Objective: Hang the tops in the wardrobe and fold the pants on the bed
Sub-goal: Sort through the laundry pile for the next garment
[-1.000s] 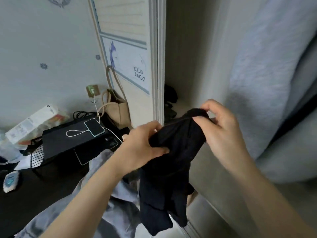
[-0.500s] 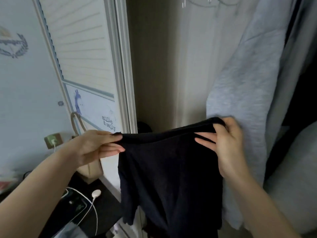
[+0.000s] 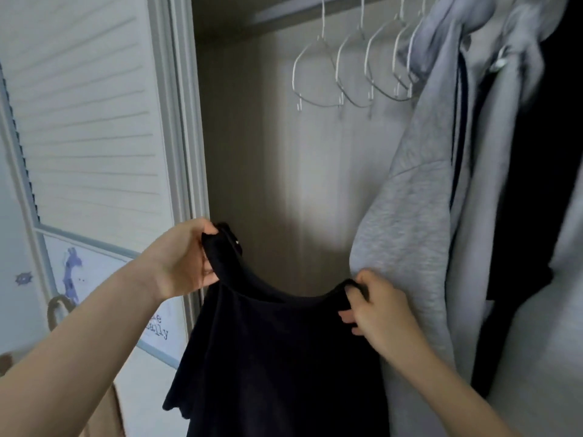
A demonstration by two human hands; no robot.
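1. Head view: nearest the camera, two bare forearms reach forward and up from the bottom corners, and between them hangs a black soft fabric top [image 3: 284, 357], spread flat with its upper edge sagging in a curve.
2. The left hand [image 3: 183, 260] has its fingers curled round the left corner of the top's upper edge, which bunches above the knuckles; the right hand [image 3: 381, 310] pinches the right corner, fingers folded over the cloth. The left hand sits higher than the right.
3. The black top hangs in the air in front of the open wardrobe, on no hanger, its lower part running out of the bottom of the frame.
4. Just beside the right hand, touching its back, hangs a light grey sweatshirt [image 3: 410, 216]; to its right are more hanging clothes, pale grey and a very dark one [image 3: 530, 184].
5. To the left stands a white louvred wardrobe door [image 3: 88, 121] with a grey-blue frame; its lower panel carries a blue animal drawing and partly hidden lettering.
6. At the lower left edge a tan looped bag handle [image 3: 58, 307] shows, blurred.
7. Farther in, the wardrobe's pale back wall [image 3: 299, 184] is bare and dimly lit.
8. Farthest and highest, a row of bare white wire hangers [image 3: 347, 74] hangs from the rail [image 3: 284, 14], close together, left of the grey sweatshirt.
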